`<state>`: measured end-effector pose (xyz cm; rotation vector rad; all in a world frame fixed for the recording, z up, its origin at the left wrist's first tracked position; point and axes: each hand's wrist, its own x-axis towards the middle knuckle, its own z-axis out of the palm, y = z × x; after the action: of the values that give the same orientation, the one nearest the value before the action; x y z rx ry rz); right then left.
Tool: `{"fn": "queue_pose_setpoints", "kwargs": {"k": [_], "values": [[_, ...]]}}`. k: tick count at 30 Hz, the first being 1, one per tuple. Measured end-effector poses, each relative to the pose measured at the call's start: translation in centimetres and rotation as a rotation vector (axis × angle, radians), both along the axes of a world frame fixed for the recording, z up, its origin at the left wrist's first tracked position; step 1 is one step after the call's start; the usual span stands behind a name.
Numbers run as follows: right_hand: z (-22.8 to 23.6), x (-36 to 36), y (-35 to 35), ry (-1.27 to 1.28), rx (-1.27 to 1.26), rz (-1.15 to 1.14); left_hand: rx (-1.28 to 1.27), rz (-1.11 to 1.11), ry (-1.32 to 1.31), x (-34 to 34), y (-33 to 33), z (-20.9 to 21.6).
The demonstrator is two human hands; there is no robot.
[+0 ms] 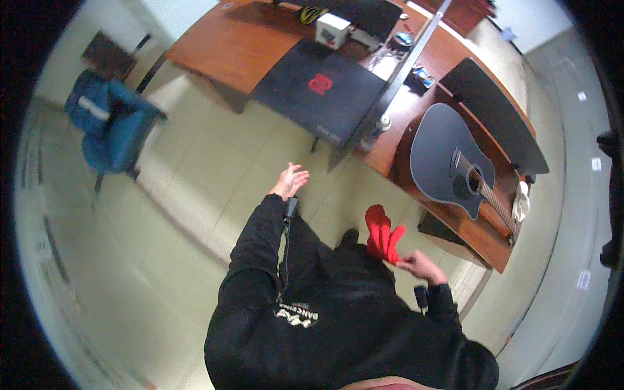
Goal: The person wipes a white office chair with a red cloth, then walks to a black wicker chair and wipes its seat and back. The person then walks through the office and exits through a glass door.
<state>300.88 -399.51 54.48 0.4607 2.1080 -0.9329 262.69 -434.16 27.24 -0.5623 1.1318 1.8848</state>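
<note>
My right hand (424, 266) is closed on the lower end of a bright red cloth piece (378, 232). Its long, rounded lobes stand up like glove fingers, but I cannot tell its exact kind. My left hand (290, 181) is held out with its palm turned up and fingers apart, holding nothing. A black acoustic guitar (442, 153) lies face up on the wooden desk to the right, beyond my right hand. Close to its neck is a crumpled white cloth (521, 201).
A dark desk mat (292, 88) with a red mark covers part of the desk (224, 45) ahead. A metal-edged divider (400, 78) splits the desks. On them are a white box (332, 31) and a small bottle (383, 123). A blue chair (117, 123) stands far left.
</note>
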Motion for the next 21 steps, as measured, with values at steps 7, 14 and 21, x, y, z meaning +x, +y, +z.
{"fn": "queue_pose_setpoints", "kwargs": {"k": [7,14,21], "values": [[-5.8,1.5,-7.7,-0.234,0.060,-0.879,0.360,0.381,-0.047,-22.6,8.0,-15.2],[-7.7,0.7,-17.5,-0.264,-0.065,-1.517,0.276,0.305,-0.106,-26.9,9.4,-18.7],[-9.9,-0.8,-20.9,0.015,-0.514,-1.803,0.236,0.246,-0.104,-29.2,9.5,-19.8]]}}
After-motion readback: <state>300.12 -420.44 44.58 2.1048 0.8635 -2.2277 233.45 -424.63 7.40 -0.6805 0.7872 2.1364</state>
